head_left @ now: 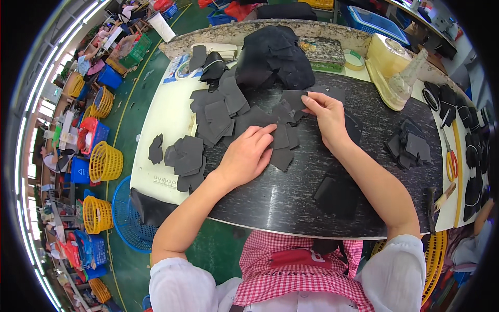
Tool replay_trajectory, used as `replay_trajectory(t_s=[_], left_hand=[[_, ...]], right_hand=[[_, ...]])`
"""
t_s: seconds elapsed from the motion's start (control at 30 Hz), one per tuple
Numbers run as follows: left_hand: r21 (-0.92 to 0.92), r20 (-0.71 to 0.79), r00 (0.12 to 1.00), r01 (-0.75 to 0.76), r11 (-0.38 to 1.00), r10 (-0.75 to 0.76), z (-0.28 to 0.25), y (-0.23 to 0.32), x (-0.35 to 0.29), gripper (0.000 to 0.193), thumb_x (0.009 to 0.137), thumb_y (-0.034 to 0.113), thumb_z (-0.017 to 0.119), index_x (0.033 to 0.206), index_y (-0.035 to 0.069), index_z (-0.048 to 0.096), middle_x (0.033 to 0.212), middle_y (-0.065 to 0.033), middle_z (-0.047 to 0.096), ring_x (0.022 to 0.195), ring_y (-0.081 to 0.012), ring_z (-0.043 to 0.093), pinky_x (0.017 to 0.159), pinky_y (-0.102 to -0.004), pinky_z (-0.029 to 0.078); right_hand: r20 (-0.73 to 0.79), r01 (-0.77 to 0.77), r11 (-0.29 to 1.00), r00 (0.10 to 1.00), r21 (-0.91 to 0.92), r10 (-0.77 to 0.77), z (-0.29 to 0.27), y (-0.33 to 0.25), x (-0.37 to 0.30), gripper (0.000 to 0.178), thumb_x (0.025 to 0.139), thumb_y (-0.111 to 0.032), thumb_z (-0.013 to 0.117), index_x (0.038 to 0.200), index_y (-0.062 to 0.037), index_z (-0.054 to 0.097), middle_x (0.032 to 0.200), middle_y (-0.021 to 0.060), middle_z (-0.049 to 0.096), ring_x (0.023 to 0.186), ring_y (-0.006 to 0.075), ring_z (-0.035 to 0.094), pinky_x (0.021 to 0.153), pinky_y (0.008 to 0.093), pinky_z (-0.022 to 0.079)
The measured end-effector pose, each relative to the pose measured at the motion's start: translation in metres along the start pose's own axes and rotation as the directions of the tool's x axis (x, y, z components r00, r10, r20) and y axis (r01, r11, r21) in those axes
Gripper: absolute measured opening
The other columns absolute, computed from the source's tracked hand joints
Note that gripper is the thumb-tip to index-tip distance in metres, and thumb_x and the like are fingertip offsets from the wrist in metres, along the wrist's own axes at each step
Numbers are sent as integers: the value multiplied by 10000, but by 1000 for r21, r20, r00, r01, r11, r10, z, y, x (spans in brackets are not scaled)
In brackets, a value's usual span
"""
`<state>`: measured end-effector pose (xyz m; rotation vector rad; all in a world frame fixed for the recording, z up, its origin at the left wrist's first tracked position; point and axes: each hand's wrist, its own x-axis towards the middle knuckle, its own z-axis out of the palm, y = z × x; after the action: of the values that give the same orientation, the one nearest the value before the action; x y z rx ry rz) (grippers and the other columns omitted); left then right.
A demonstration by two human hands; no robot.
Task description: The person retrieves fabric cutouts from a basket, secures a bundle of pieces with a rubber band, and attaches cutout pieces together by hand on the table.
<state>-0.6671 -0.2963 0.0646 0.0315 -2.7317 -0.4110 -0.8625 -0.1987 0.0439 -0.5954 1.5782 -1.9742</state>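
Observation:
My right hand [328,119] pinches a small black cut piece [294,98] by its edge, thumb and fingers closed on it. To its left, my left hand [245,156] rests over several overlapping black pieces [281,158], its fingers stretched forward and touching them. Whether anything lies under its palm is hidden. Beyond my left hand spreads a loose heap of dark grey pieces [214,115]. Farther back rises a tall stack of black pieces [275,54].
Near the left edge lies a small pile of pieces [186,156]; another pile [408,145] is at the right. Orange-handled scissors [451,161], a brush [445,196], a tape roll [354,60] and a yellowish glue container [387,54] border the black board [244,203]. A blue basket [127,223] stands lower left.

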Motion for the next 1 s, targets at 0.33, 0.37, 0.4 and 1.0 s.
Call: replay_trajectory(t_s=[0.33, 0.37, 0.4, 1.0], left_hand=[[-426, -141, 988, 1, 905, -68, -4, 41, 14, 299, 884, 137, 604, 1147, 1, 564, 1252, -145, 577, 1131, -306, 554, 948, -399, 456], [-866, -10, 976, 100, 491, -217, 2, 73, 18, 318, 916, 153, 575, 1191, -4, 541, 1246, -138, 577, 1107, -280, 569, 932, -387, 468], [-981, 191, 938, 170, -98, -287, 6, 99, 17, 337, 948, 168, 545, 1234, -9, 517, 1239, -131, 578, 1082, -255, 584, 916, -376, 480], [-567, 487, 874, 319, 759, -3, -36, 73, -33, 125, 831, 137, 685, 921, 52, 666, 826, -84, 653, 736, -208, 647, 662, -320, 521]], right_hand=[[132, 581, 428, 685, -692, -717, -82, -109, -64, 165, 833, -51, 644, 990, -16, 681, 962, 61, 679, 847, 169, 634, 774, 260, 477], [313, 667, 313, 645, -677, -697, -74, -101, -88, 190, 759, -43, 673, 948, -22, 680, 949, 94, 674, 882, 219, 636, 787, 304, 491], [494, 742, 322, 645, -588, -582, -66, -89, -111, 244, 690, -107, 743, 913, -36, 674, 984, 95, 665, 909, 256, 629, 824, 354, 488], [724, 589, 640, 686, -494, -73, -47, -75, -93, 166, 764, -176, 718, 872, -58, 672, 807, 82, 627, 770, 272, 619, 701, 356, 504]])
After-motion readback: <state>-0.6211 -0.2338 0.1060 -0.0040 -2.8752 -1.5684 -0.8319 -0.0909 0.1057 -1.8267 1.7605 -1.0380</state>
